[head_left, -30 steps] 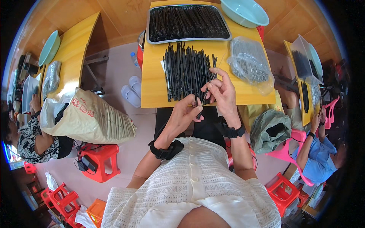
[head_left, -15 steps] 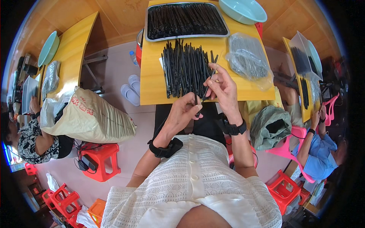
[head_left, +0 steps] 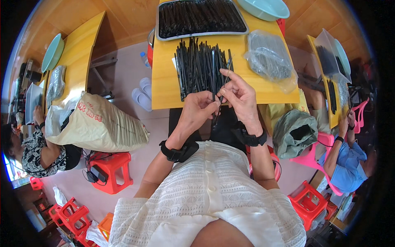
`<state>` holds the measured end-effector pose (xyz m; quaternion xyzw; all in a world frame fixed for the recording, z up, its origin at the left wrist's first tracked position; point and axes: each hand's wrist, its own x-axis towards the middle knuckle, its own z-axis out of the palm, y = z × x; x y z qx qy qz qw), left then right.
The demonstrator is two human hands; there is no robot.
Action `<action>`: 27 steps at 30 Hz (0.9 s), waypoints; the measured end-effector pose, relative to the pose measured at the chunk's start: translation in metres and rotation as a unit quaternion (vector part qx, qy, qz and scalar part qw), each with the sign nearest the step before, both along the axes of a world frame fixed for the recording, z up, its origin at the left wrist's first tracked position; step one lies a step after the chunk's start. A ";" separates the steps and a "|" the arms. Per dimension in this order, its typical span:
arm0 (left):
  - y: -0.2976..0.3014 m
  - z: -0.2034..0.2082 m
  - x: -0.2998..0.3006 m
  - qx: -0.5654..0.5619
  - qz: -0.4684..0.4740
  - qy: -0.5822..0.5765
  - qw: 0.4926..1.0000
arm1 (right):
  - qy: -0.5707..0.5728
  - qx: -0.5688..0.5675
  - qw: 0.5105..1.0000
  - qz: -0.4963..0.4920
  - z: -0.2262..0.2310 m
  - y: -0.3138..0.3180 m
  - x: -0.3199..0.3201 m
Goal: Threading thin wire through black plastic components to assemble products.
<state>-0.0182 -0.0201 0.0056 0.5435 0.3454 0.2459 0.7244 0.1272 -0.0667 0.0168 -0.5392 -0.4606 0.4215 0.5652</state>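
Observation:
Both my hands meet just off the near edge of the yellow table. My left hand (head_left: pixel 197 110) pinches a slim black strip (head_left: pixel 213 74) between thumb and fingers. Close against it, my right hand (head_left: pixel 239 101) grips a thin dark rod (head_left: pixel 225 78) that slants up towards the table, its lower end passing below my fingertips. Whether the rod touches the strip is too small to tell. Right in front of my hands lies a loose pile of similar black strips (head_left: pixel 191 68), side by side on the tabletop. A black band circles each of my wrists.
Behind the pile stands a metal tray (head_left: pixel 197 37) full of dark strips. A clear bag of thin grey rods (head_left: pixel 269 55) lies to the right, below a pale blue basin (head_left: pixel 265 10). A large sack (head_left: pixel 107 123) stands left; people sit at tables on both sides.
My left hand has risen slightly and its strip now stands more upright above the fingers. The right hand has shifted slightly left, bringing the rod closer to the strip.

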 end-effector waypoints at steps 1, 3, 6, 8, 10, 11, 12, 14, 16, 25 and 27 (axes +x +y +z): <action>0.000 0.000 0.000 -0.001 0.000 0.001 1.000 | 0.002 -0.004 1.000 0.000 0.000 0.000 0.000; 0.001 -0.002 -0.001 0.001 0.001 -0.001 1.000 | 0.005 -0.009 1.000 0.000 0.000 -0.001 -0.001; 0.000 -0.004 -0.002 -0.002 0.007 -0.009 1.000 | 0.000 -0.010 1.000 -0.007 0.000 -0.002 -0.004; 0.000 -0.003 -0.002 -0.002 0.007 -0.002 1.000 | -0.009 -0.005 1.000 -0.014 -0.001 -0.002 -0.005; -0.001 -0.002 -0.003 -0.001 0.005 0.004 1.000 | -0.015 -0.003 1.000 -0.017 -0.002 -0.002 -0.007; -0.001 -0.003 -0.003 -0.006 0.004 0.007 1.000 | -0.022 0.000 1.000 -0.021 -0.002 -0.002 -0.007; -0.001 -0.003 -0.003 -0.010 0.002 0.010 1.000 | -0.022 0.000 1.000 -0.021 -0.002 -0.003 -0.007; -0.001 -0.002 -0.004 -0.013 0.000 0.008 1.000 | -0.030 -0.002 0.999 -0.023 -0.001 -0.003 -0.008; -0.001 -0.002 -0.004 -0.015 -0.002 0.007 1.000 | -0.027 0.000 0.999 -0.023 -0.002 -0.004 -0.009; -0.004 -0.002 -0.004 -0.011 0.003 0.000 1.000 | -0.037 -0.002 0.999 -0.034 0.001 -0.005 -0.013; -0.004 -0.004 -0.003 0.011 0.012 0.010 1.000 | -0.045 -0.003 0.998 -0.038 0.001 -0.005 -0.014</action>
